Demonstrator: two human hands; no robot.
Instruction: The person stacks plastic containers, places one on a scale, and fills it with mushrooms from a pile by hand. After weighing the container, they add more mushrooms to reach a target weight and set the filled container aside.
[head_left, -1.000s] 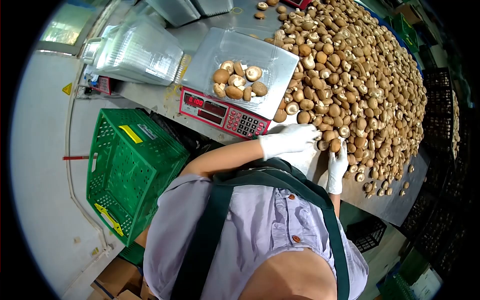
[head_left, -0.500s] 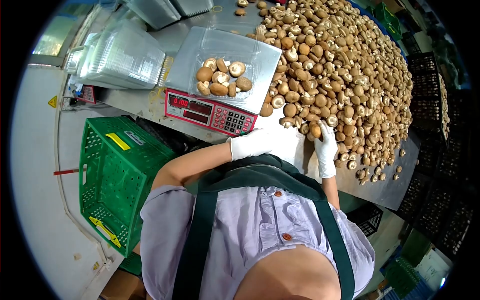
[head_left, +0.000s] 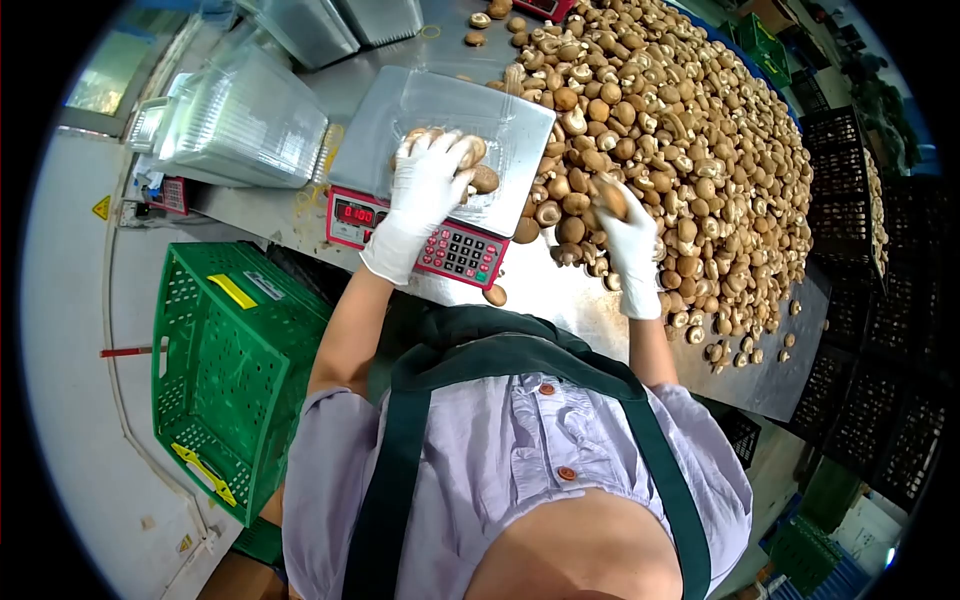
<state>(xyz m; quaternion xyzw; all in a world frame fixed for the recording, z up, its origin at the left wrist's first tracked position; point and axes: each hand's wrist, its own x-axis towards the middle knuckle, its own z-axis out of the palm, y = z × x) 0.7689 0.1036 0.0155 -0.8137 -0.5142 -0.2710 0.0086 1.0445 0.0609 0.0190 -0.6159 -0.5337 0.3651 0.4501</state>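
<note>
My left hand [head_left: 428, 190], in a white glove, reaches over the clear plastic tray [head_left: 495, 212] on the scale [head_left: 365, 120]. Its fingers are bent over the mushrooms [head_left: 484, 180] in the tray and hide most of them; whether they grip one is unclear. The red display [head_left: 356, 214] of the scale is lit, partly beside my wrist. My right hand [head_left: 630, 245], also gloved, is closed round a brown mushroom [head_left: 611, 198] at the near left edge of the big mushroom pile [head_left: 690, 150].
Stacked clear trays [head_left: 245, 120] stand left of the scale. A green crate [head_left: 235, 360] is at the lower left. One loose mushroom [head_left: 495, 295] lies near the table's front edge. Black crates [head_left: 845, 190] stand at the right, and another red device [head_left: 545, 8] is at the top.
My left hand has moved from the table's front edge up to the tray. My right hand has shifted slightly left and up with a mushroom. A loose mushroom now shows below the scale.
</note>
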